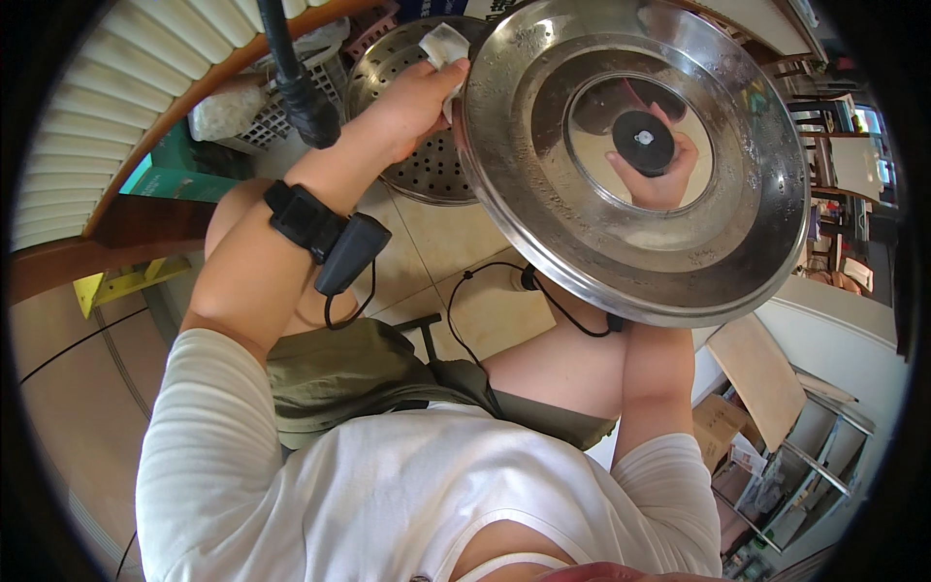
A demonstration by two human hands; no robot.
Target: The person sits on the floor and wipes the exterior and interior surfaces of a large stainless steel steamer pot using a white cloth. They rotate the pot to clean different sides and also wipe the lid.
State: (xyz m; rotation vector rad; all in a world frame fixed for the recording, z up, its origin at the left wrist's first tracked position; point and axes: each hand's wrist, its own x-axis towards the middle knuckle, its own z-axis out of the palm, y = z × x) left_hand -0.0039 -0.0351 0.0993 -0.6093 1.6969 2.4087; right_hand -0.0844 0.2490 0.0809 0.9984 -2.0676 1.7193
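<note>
A large round stainless-steel pot lid with a glass centre [538, 218] is tilted up at the upper right, its underside towards me and dotted with water drops. Through the glass my right hand [665, 178] shows behind the lid, closed around its black knob [643, 142]. My left hand [414, 105] pinches a folded white tissue or cloth [445, 47] beside the lid's left rim. Behind my left hand stands a perforated metal steamer tray [436, 171], partly covered by the hand and the lid.
White plastic baskets [269, 120] and a teal box [178, 178] stand at the upper left, near a wood-edged cabinet [156, 109]. A black cable [458, 291] hangs between my arms over the tiled floor [407, 240]. At the lower right are cardboard boxes [716, 429] and a metal rack [822, 465].
</note>
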